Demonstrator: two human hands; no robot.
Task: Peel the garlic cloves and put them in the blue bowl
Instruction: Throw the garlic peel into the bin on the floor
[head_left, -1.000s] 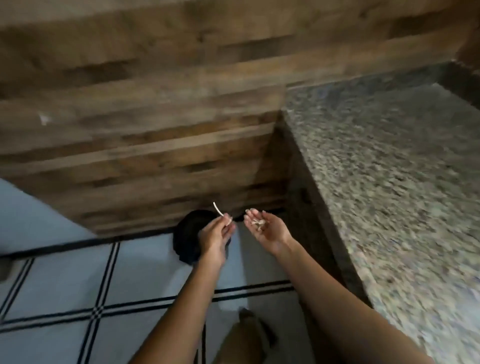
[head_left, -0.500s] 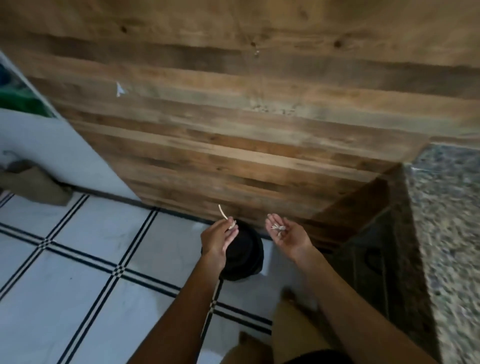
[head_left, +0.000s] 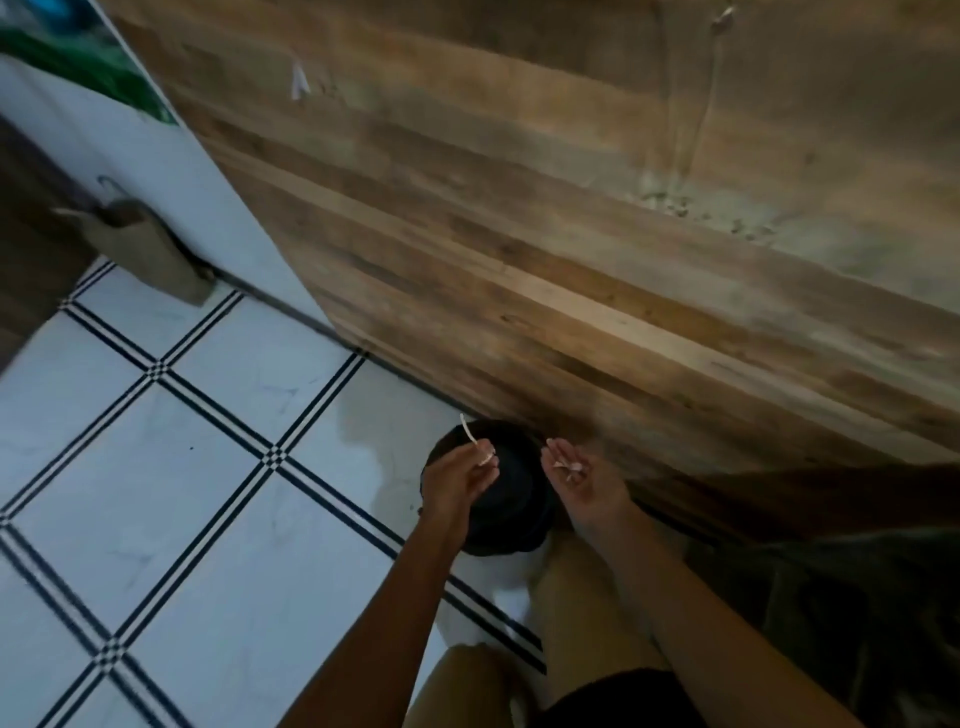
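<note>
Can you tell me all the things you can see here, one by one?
bin: one, black, round, on the floor against the wood panel
floor tiles: many, white with black lines, left and bottom
wood panel: one, brown, top and right
wall: one, white, upper left
brown thing: one, leaning at the foot of the wall, too blurred to name
pale stalk: one, whitish, pinched by the left hand
peel scraps: a few, pale, on the right palm
legs: bare, bottom centre
left hand: over the bin
right hand: palm up, at the bin's right edge
</note>
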